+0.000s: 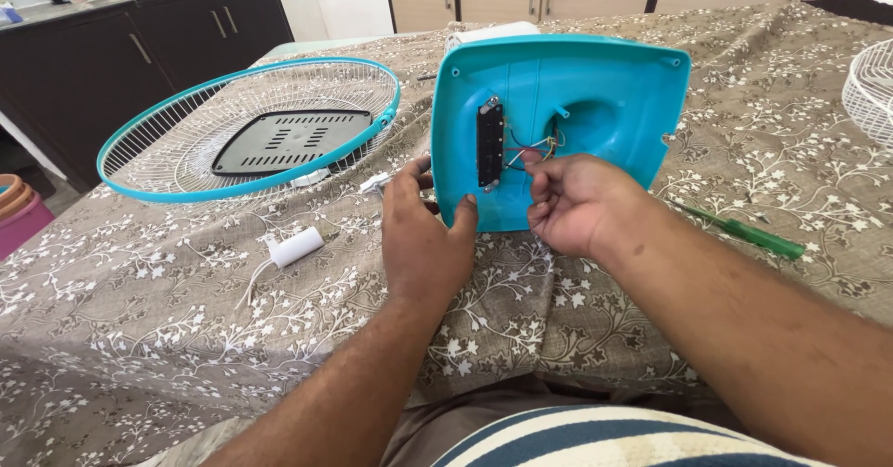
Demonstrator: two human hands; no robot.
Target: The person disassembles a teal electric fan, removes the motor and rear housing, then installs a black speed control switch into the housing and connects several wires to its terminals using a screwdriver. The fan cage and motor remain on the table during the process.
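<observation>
Base (595,86) upright, underside twd camera

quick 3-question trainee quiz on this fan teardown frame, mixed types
1. True or false: the left hand grips the lower left edge of the turquoise fan base.
2. What do the right hand fingertips touch? A) the green screwdriver B) the coloured wires inside the base C) the fan grille
3. What small part lies on the tablecloth left of the left hand?

Key: 1 true; 2 B; 3 a white cylindrical capacitor with leads.
</observation>
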